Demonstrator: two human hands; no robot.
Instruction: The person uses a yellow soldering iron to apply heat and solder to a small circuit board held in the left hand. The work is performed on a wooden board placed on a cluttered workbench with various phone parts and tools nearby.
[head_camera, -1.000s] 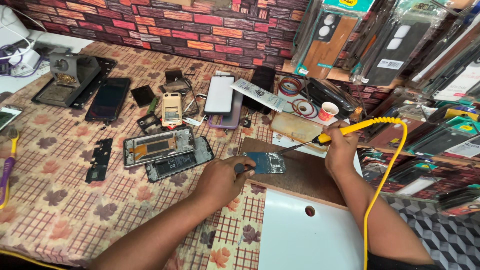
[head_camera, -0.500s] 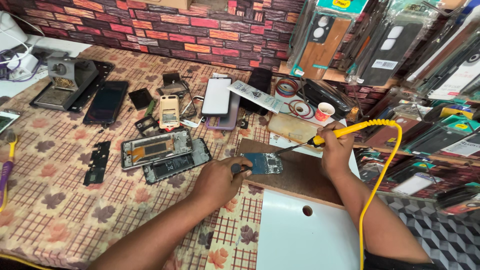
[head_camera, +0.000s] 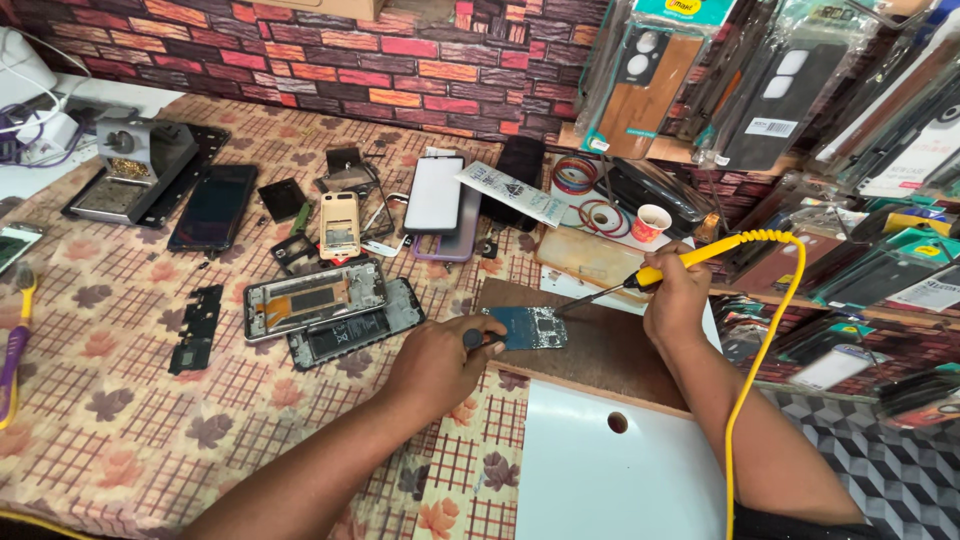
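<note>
Fingers of the left hand (head_camera: 440, 362) are curled shut on a small dark tool, pressing it against the blue circuit board (head_camera: 530, 327) that lies near the left edge of the brown wooden board (head_camera: 610, 350). The right hand (head_camera: 678, 298) grips a yellow soldering iron (head_camera: 690, 258), its tip touching the circuit board's right end.

Head view — down, close over workbench (head_camera: 120, 420)

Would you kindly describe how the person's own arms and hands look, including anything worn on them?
Both forearms are bare, with no sleeves in view. The left hand and right hand wear no gloves, and no rings, watch or bracelets show. No markings or cables are attached to either arm.
</note>
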